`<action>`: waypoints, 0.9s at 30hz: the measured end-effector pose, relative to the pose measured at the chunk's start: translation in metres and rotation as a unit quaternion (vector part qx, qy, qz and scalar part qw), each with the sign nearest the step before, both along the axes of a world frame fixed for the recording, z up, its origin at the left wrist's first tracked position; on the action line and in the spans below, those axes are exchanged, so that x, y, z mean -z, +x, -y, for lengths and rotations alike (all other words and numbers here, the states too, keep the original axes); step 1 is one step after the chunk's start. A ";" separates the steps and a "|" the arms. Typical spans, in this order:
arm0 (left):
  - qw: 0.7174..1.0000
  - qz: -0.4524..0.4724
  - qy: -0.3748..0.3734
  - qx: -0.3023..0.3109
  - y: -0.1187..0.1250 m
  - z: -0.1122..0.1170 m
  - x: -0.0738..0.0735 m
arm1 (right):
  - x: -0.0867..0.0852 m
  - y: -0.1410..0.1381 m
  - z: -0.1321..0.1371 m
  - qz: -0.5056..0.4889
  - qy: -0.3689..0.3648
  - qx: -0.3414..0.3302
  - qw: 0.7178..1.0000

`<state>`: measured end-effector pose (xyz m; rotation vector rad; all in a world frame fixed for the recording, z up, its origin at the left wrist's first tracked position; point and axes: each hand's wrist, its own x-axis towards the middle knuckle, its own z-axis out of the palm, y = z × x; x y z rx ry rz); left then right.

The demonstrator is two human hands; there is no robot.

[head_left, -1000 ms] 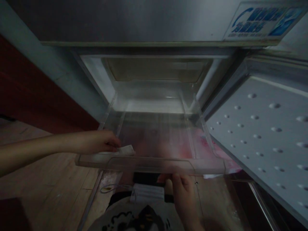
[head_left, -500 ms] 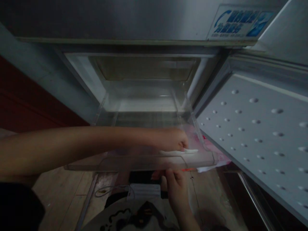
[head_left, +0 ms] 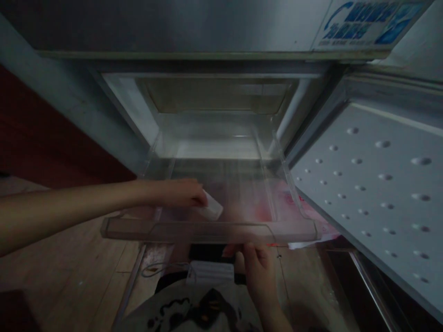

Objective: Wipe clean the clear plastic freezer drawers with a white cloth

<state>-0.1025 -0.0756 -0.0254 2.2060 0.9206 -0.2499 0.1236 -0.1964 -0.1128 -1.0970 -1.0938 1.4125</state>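
Observation:
My left hand (head_left: 188,192) reaches in from the left over a clear plastic freezer drawer (head_left: 134,232). Its closed fingers grip a white folded cloth (head_left: 212,207), whose free end lies against the drawer's inside near the front wall. The cloth's exact material is hard to tell. At the drawer's front edge, my right hand (head_left: 256,260) holds the lower rim from beneath, right of the middle, with its fingers curled. The drawer is pulled out of the open freezer compartment (head_left: 133,103) and slopes toward me.
The freezer door (head_left: 374,184), with its bumpy inner panel, stands open on the right. Behind the drawer's right side lies a pink plastic bag (head_left: 320,219). A white box-like device with a cable (head_left: 211,272) rests at my waist. Dark red furniture (head_left: 51,133) is on the left.
My left hand has moved left across the drawer with the white cloth. My right hand stays at the front rim. The view has shifted slightly.

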 end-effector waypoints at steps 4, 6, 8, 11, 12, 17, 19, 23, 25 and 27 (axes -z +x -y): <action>0.996 -0.044 -0.030 -0.072 -0.055 0.028 -0.001 | 0.005 0.000 0.001 0.007 0.004 -0.008 1.000; 0.991 -0.085 -0.028 -0.096 -0.065 0.036 -0.007 | 0.008 0.002 0.001 0.020 0.006 -0.007 1.000; 0.988 -0.110 -0.031 -0.100 -0.064 0.036 -0.012 | 0.011 0.004 0.002 0.038 0.006 -0.011 0.999; 0.991 -0.085 -0.056 -0.087 -0.049 0.027 -0.016 | 0.016 0.007 0.003 0.066 -0.003 -0.021 0.998; 0.993 -0.071 -0.057 -0.078 -0.041 0.023 -0.017 | 0.017 0.008 0.003 0.072 -0.007 -0.023 0.997; 0.999 -0.005 -0.035 0.006 0.015 0.004 -0.016 | 0.018 0.006 0.004 0.054 -0.016 -0.006 0.998; 0.999 0.030 -0.026 0.030 0.043 -0.002 -0.014 | 0.016 0.004 0.004 0.038 -0.012 -0.003 0.999; 0.992 0.114 0.001 0.062 0.099 -0.011 -0.005 | 0.009 0.000 0.003 0.038 0.005 0.011 0.999; 0.988 0.137 0.003 0.073 0.121 -0.014 -0.002 | 0.006 0.000 0.003 0.039 0.009 0.017 0.999; 0.987 0.136 0.001 0.087 0.135 -0.016 -0.001 | 0.004 -0.001 0.002 0.038 0.014 0.018 0.999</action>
